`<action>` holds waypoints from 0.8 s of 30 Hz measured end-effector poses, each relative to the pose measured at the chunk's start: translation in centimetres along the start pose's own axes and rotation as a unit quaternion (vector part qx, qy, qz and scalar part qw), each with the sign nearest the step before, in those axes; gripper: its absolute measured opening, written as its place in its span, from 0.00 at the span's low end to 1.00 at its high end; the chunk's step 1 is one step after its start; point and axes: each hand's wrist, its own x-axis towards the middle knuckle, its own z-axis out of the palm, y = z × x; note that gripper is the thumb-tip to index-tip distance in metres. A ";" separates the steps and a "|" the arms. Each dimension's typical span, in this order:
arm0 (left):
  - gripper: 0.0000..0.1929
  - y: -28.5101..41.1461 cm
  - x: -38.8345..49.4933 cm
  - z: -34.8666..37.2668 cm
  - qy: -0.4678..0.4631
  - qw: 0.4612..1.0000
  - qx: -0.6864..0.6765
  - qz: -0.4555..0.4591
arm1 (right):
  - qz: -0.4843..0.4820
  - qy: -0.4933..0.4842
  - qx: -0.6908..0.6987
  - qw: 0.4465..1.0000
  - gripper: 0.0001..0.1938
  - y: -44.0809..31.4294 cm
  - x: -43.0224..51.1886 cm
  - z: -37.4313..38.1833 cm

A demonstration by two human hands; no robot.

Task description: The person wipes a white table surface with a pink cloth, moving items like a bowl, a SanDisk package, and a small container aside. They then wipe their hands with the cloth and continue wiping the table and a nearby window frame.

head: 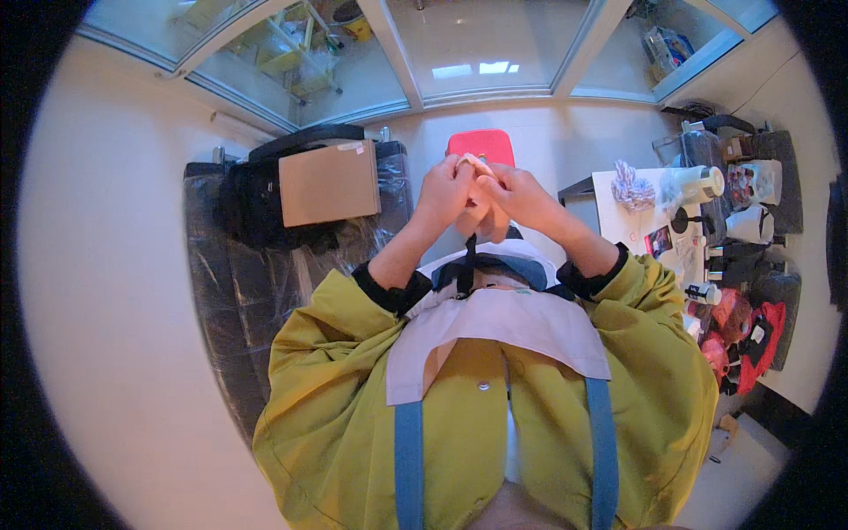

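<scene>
A small, soft-looking peach-coloured piece (475, 162) is pinched between my two hands in front of my body; I cannot tell its exact kind. My left hand (442, 187) grips it from the left side with bent fingers. From the right, my right hand (522, 192) holds its other side, thumb and fingers close together. The fingers hide much of the piece. A red stool seat (482, 140) shows just beyond both hands, partly covered by them. Below my wrists is the light apron (497, 324) I wear over a yellow-green jacket.
On the left, a plastic-wrapped dark sofa (232, 311) bears a black bag (245, 205) and a cardboard box (328, 185). To the right, a white table (606, 199) carries striped yarn (631, 188), a bottle (702, 184) and small items. Framed glass panels (490, 46) stand ahead.
</scene>
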 end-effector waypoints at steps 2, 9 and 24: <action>0.15 1.5 2.5 1.4 -0.036 0.986 -0.154 -0.058 | -0.049 0.039 -0.004 0.998 0.18 -0.2 0.5 -2.9; 0.14 7.0 10.2 6.6 -0.090 0.977 -0.190 -0.017 | -0.156 0.123 -0.058 0.978 0.24 2.5 2.8 -11.6; 0.27 3.6 16.9 8.7 -0.191 0.874 -0.355 -0.271 | 0.124 0.174 0.222 0.951 0.15 3.7 7.3 -19.1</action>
